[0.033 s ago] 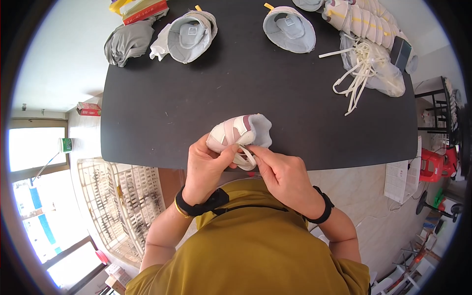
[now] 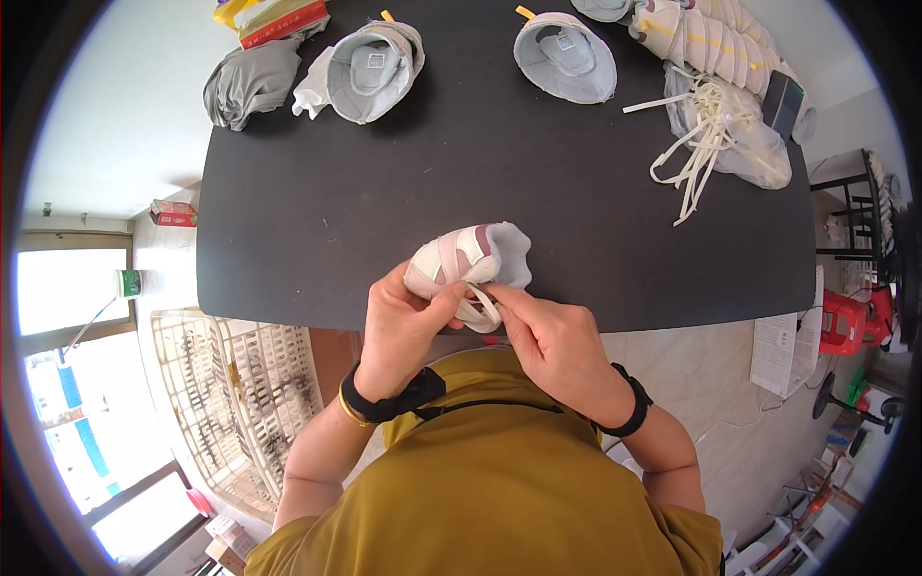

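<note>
A small pink, white and mauve shoe upper (image 2: 447, 261) with grey lining is held at the table's near edge. My left hand (image 2: 401, 322) is closed on its near left side, thumb pressed against it. From there a cream shoelace (image 2: 491, 312) hangs in a loop between my hands. My right hand (image 2: 557, 336) pinches the lace with thumb and forefinger beside the upper's opening. The fingertips partly cover the spot where lace and upper meet, so I cannot see the eyelets.
On the dark table (image 2: 384, 192), two more shoe uppers (image 2: 384, 72) stand at the back. At the back right are stacked uppers (image 2: 706, 43) and a plastic bag with loose cream laces (image 2: 706, 125). A grey cloth bundle (image 2: 252, 82) lies back left. Below left stands a plastic crate (image 2: 235, 403).
</note>
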Action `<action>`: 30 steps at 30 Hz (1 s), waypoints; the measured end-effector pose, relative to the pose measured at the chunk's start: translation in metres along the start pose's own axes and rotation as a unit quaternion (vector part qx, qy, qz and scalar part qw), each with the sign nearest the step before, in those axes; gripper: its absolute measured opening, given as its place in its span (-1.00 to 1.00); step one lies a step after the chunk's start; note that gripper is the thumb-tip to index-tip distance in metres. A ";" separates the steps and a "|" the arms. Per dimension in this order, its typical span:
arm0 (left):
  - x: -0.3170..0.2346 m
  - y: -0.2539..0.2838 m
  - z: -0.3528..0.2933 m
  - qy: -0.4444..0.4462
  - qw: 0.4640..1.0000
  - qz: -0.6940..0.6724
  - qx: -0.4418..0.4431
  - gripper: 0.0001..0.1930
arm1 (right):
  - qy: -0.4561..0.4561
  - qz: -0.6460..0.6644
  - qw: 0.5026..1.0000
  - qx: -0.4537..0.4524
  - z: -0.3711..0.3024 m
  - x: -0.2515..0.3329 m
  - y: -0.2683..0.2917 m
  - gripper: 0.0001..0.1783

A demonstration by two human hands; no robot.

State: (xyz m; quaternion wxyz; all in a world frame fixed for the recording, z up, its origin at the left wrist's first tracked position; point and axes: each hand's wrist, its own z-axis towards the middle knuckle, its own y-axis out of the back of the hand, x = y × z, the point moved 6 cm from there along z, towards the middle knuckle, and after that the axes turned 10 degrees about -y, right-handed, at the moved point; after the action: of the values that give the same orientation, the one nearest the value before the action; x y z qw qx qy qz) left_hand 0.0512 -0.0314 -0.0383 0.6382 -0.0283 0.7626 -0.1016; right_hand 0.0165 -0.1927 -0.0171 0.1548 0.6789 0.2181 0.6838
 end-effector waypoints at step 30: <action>-0.029 -0.020 -0.015 -0.351 0.853 0.387 -0.003 -0.93 | 0.021 -0.070 0.997 0.011 0.003 0.012 -0.017 -0.82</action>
State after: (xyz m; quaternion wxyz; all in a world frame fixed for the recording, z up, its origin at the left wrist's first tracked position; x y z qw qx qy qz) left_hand 0.0400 -0.0446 -0.0042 0.8510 0.2338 0.4375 0.1725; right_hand 0.0180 -0.1717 -0.0150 0.1899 0.6495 0.2755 0.6828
